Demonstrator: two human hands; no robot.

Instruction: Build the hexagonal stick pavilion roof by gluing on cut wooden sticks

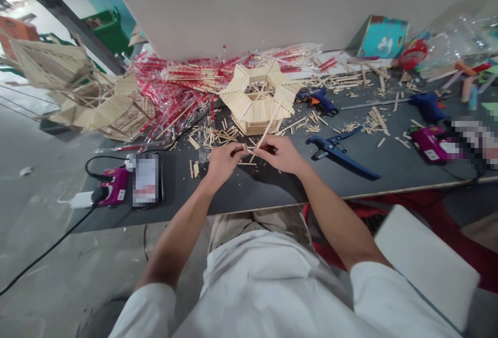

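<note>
My right hand (282, 154) pinches a long thin wooden stick (270, 127), which slants up and away over the front of a star-shaped stick model (262, 112). Close beside it, my left hand (224, 161) is closed, its fingertips on a short wooden stick piece (245, 147). Both hands are just above the dark tabletop (249, 187), nearly meeting. The model is built of many pale sticks around an open centre and stands behind my hands. Short cut sticks (194, 169) lie left of my left hand.
To the right lie a blue cutter (342, 159), a blue glue gun (321, 100) and another glue gun (428, 107). Red plastic wrappers (155, 86) heap up at the back left, near a larger stick model (105, 104). A phone (146, 179) and purple power strip (115, 187) sit left.
</note>
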